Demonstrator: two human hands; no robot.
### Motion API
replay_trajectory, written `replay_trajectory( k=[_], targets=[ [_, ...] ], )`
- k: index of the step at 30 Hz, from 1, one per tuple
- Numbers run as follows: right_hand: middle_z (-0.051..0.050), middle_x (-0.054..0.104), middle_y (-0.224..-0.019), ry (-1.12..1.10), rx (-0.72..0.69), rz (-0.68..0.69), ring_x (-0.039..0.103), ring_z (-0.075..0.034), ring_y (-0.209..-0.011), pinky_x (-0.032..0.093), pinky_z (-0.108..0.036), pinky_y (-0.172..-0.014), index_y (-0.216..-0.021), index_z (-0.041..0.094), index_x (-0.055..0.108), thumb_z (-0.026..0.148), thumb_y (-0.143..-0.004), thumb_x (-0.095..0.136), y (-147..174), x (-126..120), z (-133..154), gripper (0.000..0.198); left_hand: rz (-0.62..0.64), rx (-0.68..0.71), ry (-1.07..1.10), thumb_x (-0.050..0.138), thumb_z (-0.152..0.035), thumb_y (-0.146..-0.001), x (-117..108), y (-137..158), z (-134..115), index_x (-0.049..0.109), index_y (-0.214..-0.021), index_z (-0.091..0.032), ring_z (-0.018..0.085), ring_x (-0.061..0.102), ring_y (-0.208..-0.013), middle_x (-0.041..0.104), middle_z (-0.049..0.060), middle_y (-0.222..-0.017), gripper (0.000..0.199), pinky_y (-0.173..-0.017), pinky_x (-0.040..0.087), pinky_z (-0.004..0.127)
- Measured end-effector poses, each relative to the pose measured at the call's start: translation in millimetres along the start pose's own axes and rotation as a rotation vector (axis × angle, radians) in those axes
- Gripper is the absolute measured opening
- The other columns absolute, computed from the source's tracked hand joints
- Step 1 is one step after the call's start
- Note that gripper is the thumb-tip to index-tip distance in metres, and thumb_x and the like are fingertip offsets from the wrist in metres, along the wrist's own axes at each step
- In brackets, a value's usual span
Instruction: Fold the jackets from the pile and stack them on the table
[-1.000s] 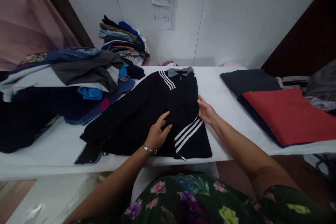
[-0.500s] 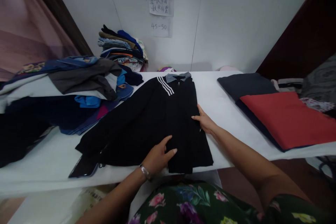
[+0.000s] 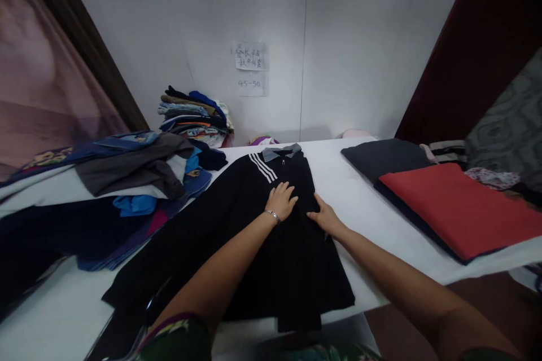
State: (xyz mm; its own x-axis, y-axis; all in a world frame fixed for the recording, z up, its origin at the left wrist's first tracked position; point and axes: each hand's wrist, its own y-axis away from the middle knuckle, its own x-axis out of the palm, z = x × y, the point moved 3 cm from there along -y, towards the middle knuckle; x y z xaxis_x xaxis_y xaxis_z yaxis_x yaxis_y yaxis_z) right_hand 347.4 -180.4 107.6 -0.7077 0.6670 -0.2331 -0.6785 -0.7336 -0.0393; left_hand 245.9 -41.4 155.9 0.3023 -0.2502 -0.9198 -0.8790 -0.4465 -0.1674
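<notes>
A black jacket (image 3: 237, 225) with a grey collar, a short zip and three white shoulder stripes lies spread on the white table (image 3: 330, 166). Its left-side sleeve reaches out toward the lower left; on the other side a dark strip, apparently the folded sleeve, runs down past the hem. My left hand (image 3: 282, 203) rests flat on the jacket's chest just below the stripes, fingers extended. At the jacket's right edge is my right hand (image 3: 327, 217), thumb on the fabric and forefinger stretched apart from it; its other fingers are hidden.
A loose heap of clothes (image 3: 131, 166) covers the table's left side, with a folded stack (image 3: 195, 115) behind it. Folded red (image 3: 457, 203) and dark grey (image 3: 385, 155) garments lie at right. A dark phone-like object (image 3: 114, 335) pokes out under the sleeve.
My left hand has moved up from the lower front of the jacket to its chest. My right hand stays at the right edge. The camera view has tilted upward.
</notes>
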Motion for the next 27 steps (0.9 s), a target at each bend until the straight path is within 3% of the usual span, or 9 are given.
replay_trajectory(
  k=[4,8,12,16,20,24,27],
  targets=[
    [-0.01,0.04,-0.146,0.131,-0.03,-0.006,0.039,-0.024,-0.133,0.029,-0.041,-0.112,-0.143,0.017,0.035,0.021,-0.067,0.063,-6,5,0,0.081,0.066,-0.147,-0.077,0.042,-0.039,-0.09,19,-39,28,0.048,-0.132,-0.023,0.023,0.021,-0.141,0.031,0.007,-0.151,0.046,-0.114,0.015,0.044],
    [-0.011,0.03,-0.151,0.312,-0.073,0.007,0.025,-0.025,-0.14,0.019,-0.042,-0.116,-0.14,0.015,0.04,0.026,-0.07,0.062,-13,5,-5,0.075,0.049,-0.36,-0.115,0.033,-0.039,-0.092,23,-42,59,0.043,-0.137,-0.018,0.026,0.022,-0.14,0.032,0.012,-0.15,0.051,-0.113,0.016,0.045],
    [-0.012,0.028,-0.152,0.459,-0.158,0.032,0.021,-0.027,-0.141,0.016,-0.043,-0.116,-0.139,0.015,0.041,0.026,-0.072,0.061,-35,5,0,0.071,0.022,-0.417,-0.143,0.026,-0.036,-0.093,28,-38,66,0.037,-0.141,-0.012,0.027,0.019,-0.141,0.029,0.013,-0.152,0.055,-0.114,0.014,0.043],
    [-0.012,0.024,-0.153,0.674,-0.177,0.016,0.014,-0.028,-0.142,0.014,-0.044,-0.115,-0.143,0.015,0.033,0.029,-0.08,0.055,-80,16,19,0.068,-0.006,-0.409,-0.171,0.023,-0.032,-0.093,31,-37,64,0.038,-0.14,-0.008,0.027,0.021,-0.14,0.031,0.013,-0.151,0.055,-0.114,0.015,0.043],
    [-0.017,0.032,-0.149,0.984,-0.097,0.078,0.022,-0.031,-0.139,0.02,-0.047,-0.111,-0.141,0.007,0.034,0.039,-0.09,0.044,-131,34,29,0.061,-0.043,-0.408,-0.188,0.027,-0.03,-0.092,33,-36,66,0.041,-0.138,-0.013,0.025,0.025,-0.139,0.035,0.01,-0.149,0.051,-0.114,0.018,0.042],
    [-0.018,0.048,-0.135,1.042,-0.055,0.048,0.036,-0.032,-0.129,0.028,-0.045,-0.104,-0.13,0.009,0.048,0.043,-0.091,0.043,-168,41,26,0.052,-0.081,-0.384,-0.19,0.028,-0.03,-0.093,36,-35,69,0.043,-0.137,-0.013,0.025,0.026,-0.139,0.037,0.011,-0.148,0.05,-0.114,0.018,0.042],
    [-0.017,0.052,-0.129,1.086,-0.055,0.004,0.044,-0.03,-0.121,0.036,-0.04,-0.097,-0.136,0.012,0.042,0.041,-0.092,0.042,-186,41,22,0.052,-0.106,-0.38,-0.159,0.029,-0.031,-0.093,39,-34,73,0.043,-0.137,-0.013,0.025,0.028,-0.138,0.04,0.011,-0.146,0.049,-0.114,0.019,0.041]
  ],
)
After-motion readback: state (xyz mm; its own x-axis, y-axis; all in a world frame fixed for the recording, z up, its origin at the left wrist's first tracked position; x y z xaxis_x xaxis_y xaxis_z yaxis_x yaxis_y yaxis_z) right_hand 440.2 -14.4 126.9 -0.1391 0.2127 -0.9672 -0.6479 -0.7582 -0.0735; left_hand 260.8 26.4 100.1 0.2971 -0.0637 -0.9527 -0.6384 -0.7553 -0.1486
